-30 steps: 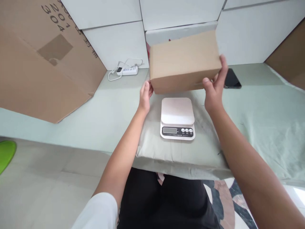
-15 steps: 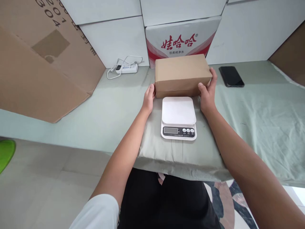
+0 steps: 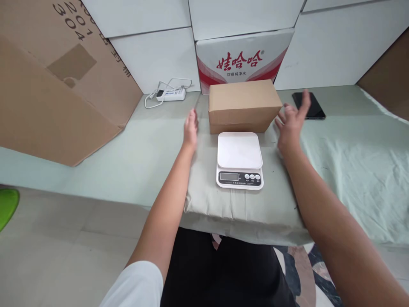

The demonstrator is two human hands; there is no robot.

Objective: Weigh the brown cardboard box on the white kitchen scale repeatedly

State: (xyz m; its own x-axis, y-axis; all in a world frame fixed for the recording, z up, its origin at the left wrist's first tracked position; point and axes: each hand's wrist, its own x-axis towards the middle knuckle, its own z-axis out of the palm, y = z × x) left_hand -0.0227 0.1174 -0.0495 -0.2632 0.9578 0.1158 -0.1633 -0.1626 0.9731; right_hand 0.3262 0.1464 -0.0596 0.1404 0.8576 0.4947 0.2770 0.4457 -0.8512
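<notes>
A closed brown cardboard box [image 3: 244, 104] rests on the cloth-covered table, just behind a white kitchen scale [image 3: 239, 151]. The scale's platform is bare and its small display looks blank. To the left of the box is my left hand [image 3: 191, 128], apart from it, holding nothing, its fingers extended and held close together. My right hand [image 3: 291, 125] hovers off the box's right side, fingers spread, slightly blurred and with nothing in it. Behind its raised finger lies a black smartphone [image 3: 315, 106], partly covered in this view.
A white power strip [image 3: 171, 94] with a looped cable lies at the back left. White boxes [image 3: 153, 59] and a red-and-white printed carton [image 3: 239, 53] form a wall behind. A large cardboard carton [image 3: 64, 106] stands left, and brown cardboard [image 3: 390, 76] borders the right.
Both hands have let go of the brown box and moved outward, the left hand to the left and the right hand to the right. The box stays behind the scale.
</notes>
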